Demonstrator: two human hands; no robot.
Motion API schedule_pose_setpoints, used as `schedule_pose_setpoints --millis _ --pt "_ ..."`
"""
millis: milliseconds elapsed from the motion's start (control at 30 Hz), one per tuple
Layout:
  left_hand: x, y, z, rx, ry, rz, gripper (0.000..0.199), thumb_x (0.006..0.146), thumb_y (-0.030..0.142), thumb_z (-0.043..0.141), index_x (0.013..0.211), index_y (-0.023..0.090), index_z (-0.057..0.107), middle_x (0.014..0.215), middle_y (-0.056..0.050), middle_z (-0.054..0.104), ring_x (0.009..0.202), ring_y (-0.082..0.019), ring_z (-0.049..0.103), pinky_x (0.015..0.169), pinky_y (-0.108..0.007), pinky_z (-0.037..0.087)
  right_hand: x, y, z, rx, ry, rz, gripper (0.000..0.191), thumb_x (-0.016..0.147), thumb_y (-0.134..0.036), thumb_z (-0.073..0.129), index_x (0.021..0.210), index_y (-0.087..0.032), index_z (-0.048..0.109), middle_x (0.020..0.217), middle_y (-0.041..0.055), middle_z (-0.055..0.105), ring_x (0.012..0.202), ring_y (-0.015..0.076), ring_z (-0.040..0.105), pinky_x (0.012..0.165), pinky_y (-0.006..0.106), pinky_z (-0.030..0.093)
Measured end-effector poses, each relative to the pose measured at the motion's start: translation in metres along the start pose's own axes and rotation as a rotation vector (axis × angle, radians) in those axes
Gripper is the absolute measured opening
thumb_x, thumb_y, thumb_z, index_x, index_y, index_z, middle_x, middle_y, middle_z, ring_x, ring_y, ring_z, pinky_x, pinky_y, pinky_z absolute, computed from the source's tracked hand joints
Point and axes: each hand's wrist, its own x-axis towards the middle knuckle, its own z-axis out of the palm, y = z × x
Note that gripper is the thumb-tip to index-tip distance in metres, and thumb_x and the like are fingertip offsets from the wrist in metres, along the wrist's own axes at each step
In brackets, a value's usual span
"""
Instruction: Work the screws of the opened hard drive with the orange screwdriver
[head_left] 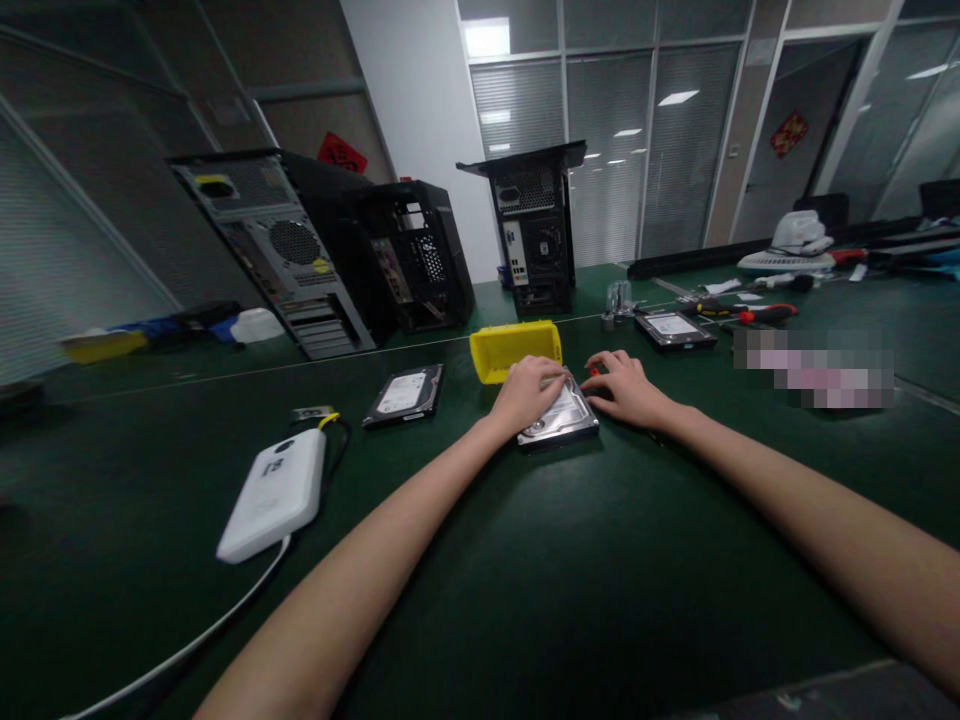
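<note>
A silver hard drive (559,418) lies on the green table in front of me. My left hand (527,392) rests over its left and upper part, fingers together and bent against it. Just right of the drive is my right hand (624,388), its thumb and fingers curled round a small red and dark item (595,372), mostly hidden. Behind my left hand, a yellow tray (516,345) stands tilted with its hollow side toward me. Another hard drive (405,394) lies to the left, and a third (675,328) lies at the back right.
Three computer cases (296,250) stand along the back. A white power bank (276,490) with a cable lies at the left. Red-handled pliers (765,313), a clear container (619,298) and a white item (801,233) are at the back right, near a blurred patch.
</note>
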Motion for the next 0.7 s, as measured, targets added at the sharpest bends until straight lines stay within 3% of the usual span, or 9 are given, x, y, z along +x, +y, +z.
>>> schedule_pose_setpoints --millis 200,367,700 --pt "0.0 0.002 -0.001 -0.004 -0.02 0.002 0.021 0.09 0.026 0.053 0.097 0.023 0.073 0.105 -0.004 0.071 0.097 -0.023 0.059 0.086 -0.039 0.046 0.001 0.002 -0.001 0.063 0.042 -0.007 0.017 0.084 -0.032 0.059 0.089 -0.024 0.073 0.108 0.0069 0.064 0.106 0.0264 0.046 0.089 0.044 0.032" --pt "-0.001 0.0 0.0 -0.011 -0.016 0.007 0.021 0.089 0.027 0.054 0.098 0.023 0.072 0.104 -0.004 0.071 0.097 -0.022 0.059 0.086 -0.039 0.046 0.005 -0.005 -0.006 0.213 0.13 0.109 0.019 0.086 -0.034 0.057 0.092 -0.023 0.071 0.097 0.0051 0.071 0.098 0.0232 0.053 0.09 0.042 0.03" --pt "-0.001 0.0 0.001 -0.003 -0.011 0.016 0.022 0.089 0.025 0.054 0.099 0.021 0.072 0.103 -0.004 0.071 0.097 -0.023 0.059 0.086 -0.038 0.046 0.005 -0.016 -0.009 0.225 0.074 0.015 0.027 0.088 -0.041 0.054 0.095 -0.022 0.072 0.105 0.0046 0.07 0.102 0.0237 0.051 0.088 0.04 0.032"
